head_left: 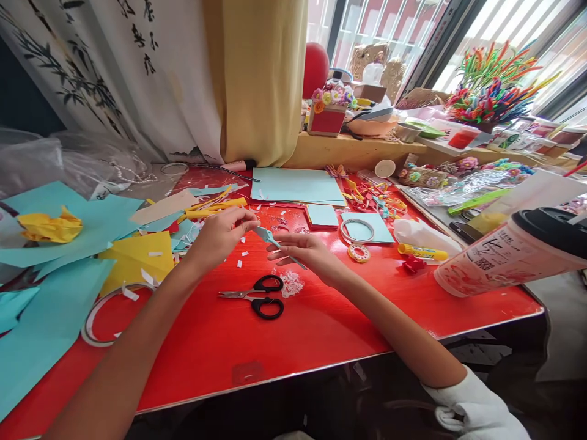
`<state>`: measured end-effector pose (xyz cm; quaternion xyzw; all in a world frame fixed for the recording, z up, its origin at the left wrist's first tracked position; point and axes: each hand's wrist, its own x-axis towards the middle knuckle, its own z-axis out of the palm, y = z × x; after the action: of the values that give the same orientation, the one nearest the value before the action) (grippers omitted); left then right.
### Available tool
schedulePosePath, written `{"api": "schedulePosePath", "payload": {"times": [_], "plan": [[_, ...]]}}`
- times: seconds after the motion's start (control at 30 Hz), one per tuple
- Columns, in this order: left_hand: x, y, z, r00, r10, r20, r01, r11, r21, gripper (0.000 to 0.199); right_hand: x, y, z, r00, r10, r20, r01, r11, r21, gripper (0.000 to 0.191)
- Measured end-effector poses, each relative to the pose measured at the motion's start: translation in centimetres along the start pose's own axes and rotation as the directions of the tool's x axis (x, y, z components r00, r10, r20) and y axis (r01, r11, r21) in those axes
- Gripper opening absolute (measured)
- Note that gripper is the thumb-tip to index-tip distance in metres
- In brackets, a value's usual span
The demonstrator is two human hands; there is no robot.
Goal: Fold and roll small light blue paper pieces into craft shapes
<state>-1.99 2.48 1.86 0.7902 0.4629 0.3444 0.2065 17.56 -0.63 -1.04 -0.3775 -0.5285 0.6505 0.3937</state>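
Note:
Between my hands, above the red table, is a small folded and twisted piece of light blue paper [266, 234]. The fingertips of my left hand [220, 235] are closed in a pinch at its upper left end. My right hand [309, 253] holds the thin, stem-like lower part between thumb and fingers, with the other fingers stretched out to the left. Black-handled scissors [257, 295] lie below the hands, blades slightly apart and pointing left. A small heap of white paper shreds [291, 284] sits beside the scissors' upper loop.
Blue sheets [59, 311], yellow paper [137, 260] and a large tape roll [92, 324] cover the left side. Rightward are a tape ring [358, 230], a small tape roll [358, 252], a glue stick [422, 252] and a tilted drink cup [499, 253] near the edge.

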Motion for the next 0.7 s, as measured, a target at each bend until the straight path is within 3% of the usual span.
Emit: {"api": "schedulePosePath", "payload": {"times": [0.17,0.37,0.7], "plan": [[0.3,-0.38,-0.29,0.994,0.029,-0.106,-0.03,1.0,-0.009,0.026,0.02,-0.05,0.2,1.0,0.004,-0.01,-0.004,1.0,-0.027,0.025],[0.28,-0.73,0.06,1.0,0.004,-0.001,-0.004,1.0,-0.015,0.026,0.15,0.27,0.09,0.999,-0.034,0.022,0.035,0.997,-0.071,0.034],[0.31,-0.61,0.63,0.999,-0.031,-0.008,0.031,1.0,0.004,0.028,0.05,0.39,0.16,0.994,-0.067,0.081,0.081,0.977,-0.195,0.035]]}}
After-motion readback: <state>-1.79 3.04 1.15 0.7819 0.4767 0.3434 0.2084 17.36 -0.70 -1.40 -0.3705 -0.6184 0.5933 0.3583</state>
